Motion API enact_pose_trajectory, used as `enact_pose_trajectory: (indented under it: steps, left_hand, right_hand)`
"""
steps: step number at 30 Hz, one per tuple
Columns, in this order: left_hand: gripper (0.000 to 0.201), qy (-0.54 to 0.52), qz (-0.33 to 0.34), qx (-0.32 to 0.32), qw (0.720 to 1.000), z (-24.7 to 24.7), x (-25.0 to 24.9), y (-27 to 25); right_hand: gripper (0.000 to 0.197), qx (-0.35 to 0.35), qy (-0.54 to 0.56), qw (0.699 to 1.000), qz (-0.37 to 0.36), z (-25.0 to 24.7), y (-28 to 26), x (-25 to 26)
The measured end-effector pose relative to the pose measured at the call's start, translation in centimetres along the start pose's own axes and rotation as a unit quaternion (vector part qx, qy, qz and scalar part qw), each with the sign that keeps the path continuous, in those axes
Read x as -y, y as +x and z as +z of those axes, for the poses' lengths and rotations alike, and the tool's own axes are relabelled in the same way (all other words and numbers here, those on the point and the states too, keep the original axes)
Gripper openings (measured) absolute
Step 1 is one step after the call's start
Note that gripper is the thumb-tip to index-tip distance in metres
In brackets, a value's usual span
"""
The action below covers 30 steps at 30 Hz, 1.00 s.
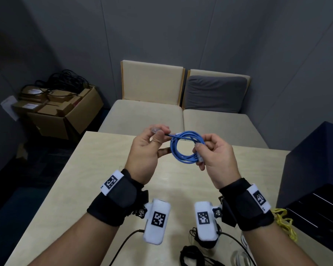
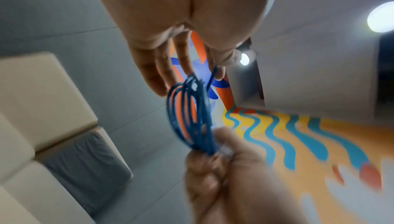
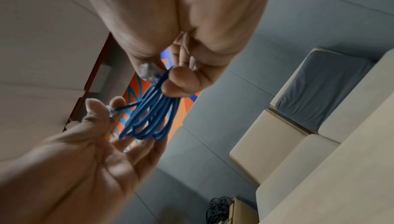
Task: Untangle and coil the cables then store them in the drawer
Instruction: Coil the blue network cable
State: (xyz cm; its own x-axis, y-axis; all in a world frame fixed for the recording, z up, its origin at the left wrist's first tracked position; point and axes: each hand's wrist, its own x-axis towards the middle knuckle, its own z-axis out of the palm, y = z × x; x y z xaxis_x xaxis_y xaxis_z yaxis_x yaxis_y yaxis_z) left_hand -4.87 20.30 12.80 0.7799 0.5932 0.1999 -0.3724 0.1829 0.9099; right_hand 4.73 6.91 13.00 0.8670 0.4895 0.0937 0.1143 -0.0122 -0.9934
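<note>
A blue network cable (image 1: pixel 183 148) is wound into a small coil and held in the air above the table (image 1: pixel 85 189). My right hand (image 1: pixel 210 150) pinches the coil's right side, where one clear plug (image 1: pixel 200 158) lies against the loops. My left hand (image 1: pixel 152 139) pinches the cable's free end beside the other clear plug (image 1: pixel 155 130). The coil (image 2: pixel 189 116) shows edge-on in the left wrist view. In the right wrist view the coil (image 3: pixel 149 114) hangs from my right hand's thumb and fingers.
A tangle of black cables (image 1: pixel 196 254) lies near the table's front edge, a yellow cable (image 1: pixel 284 221) by my right wrist. A dark blue drawer unit (image 1: pixel 313 169) stands at the right, open. Beige seats (image 1: pixel 181 116) sit behind the table, a cardboard box (image 1: pixel 62 106) at back left.
</note>
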Motion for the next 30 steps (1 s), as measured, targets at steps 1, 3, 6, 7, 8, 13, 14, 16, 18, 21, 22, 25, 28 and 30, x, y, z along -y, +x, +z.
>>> enact_pose_trajectory:
  steps: [1, 3, 6, 7, 8, 13, 14, 16, 18, 21, 22, 25, 28, 30]
  left_hand:
    - [0.019, -0.043, -0.019, -0.010, 0.999, 0.0, -0.1, 0.0]
    - [0.022, -0.119, -0.055, -0.027, 0.991, 0.0, 0.0, 0.1]
    - [0.027, -0.156, -0.097, -0.029, 0.983, -0.2, -0.1, 0.3]
    - [0.028, -0.148, -0.107, -0.021, 0.983, -0.2, -0.3, 0.3]
    - [0.028, -0.133, -0.114, -0.015, 0.984, 0.0, -0.4, 0.2]
    - [0.019, 0.012, -0.094, 0.012, 0.995, 0.3, -0.5, 0.2]
    - [0.017, 0.036, -0.088, 0.024, 0.995, 0.2, -0.5, 0.2]
    - [0.016, 0.079, -0.075, 0.036, 0.993, 0.2, -0.4, 0.2]
    - [0.016, 0.098, -0.071, 0.023, 0.992, 0.2, -0.5, 0.4]
    - [0.014, 0.062, -0.092, -0.019, 0.994, 0.5, -0.7, 0.9]
    - [0.022, 0.045, -0.100, -0.037, 0.993, 0.6, -0.7, 1.1]
    - [0.038, 0.030, -0.112, -0.071, 0.991, 1.0, -0.5, 1.2]
    - [0.027, 0.095, -0.131, -0.055, 0.985, 0.9, 0.1, 1.1]
    - [0.029, 0.153, -0.134, -0.032, 0.978, 0.3, 0.2, 1.1]
  right_hand:
    - [0.014, -0.003, 0.006, 1.000, -0.003, -0.1, 0.2, 0.2]
    - [0.011, 0.005, 0.013, 1.000, -0.007, -0.2, 0.4, 0.5]
    - [0.009, 0.017, 0.010, 1.000, -0.004, 0.0, 0.3, 0.5]
    - [0.009, 0.015, 0.009, 1.000, -0.002, 0.0, 0.3, 0.3]
    - [0.009, 0.013, 0.008, 1.000, 0.001, 0.0, 0.2, 0.2]
    - [0.011, 0.020, -0.017, 1.000, -0.005, -0.2, -0.1, -0.2]
    - [0.011, 0.021, -0.016, 1.000, -0.007, -0.1, -0.1, -0.1]
    - [0.012, 0.016, -0.012, 1.000, -0.011, -0.2, -0.2, -0.1]
    - [0.011, 0.009, -0.014, 1.000, -0.012, -0.3, -0.2, -0.1]
    - [0.009, 0.009, -0.013, 1.000, -0.014, -0.3, -0.4, -0.2]
    - [0.007, 0.011, -0.012, 1.000, -0.015, -0.2, -0.5, -0.2]
    - [0.003, 0.015, -0.008, 1.000, -0.022, 0.1, -0.6, 0.0]
    - [0.005, 0.013, -0.004, 1.000, -0.028, 0.1, -0.6, 0.1]
    - [0.006, 0.014, -0.012, 0.999, -0.028, 0.0, -0.7, 0.1]
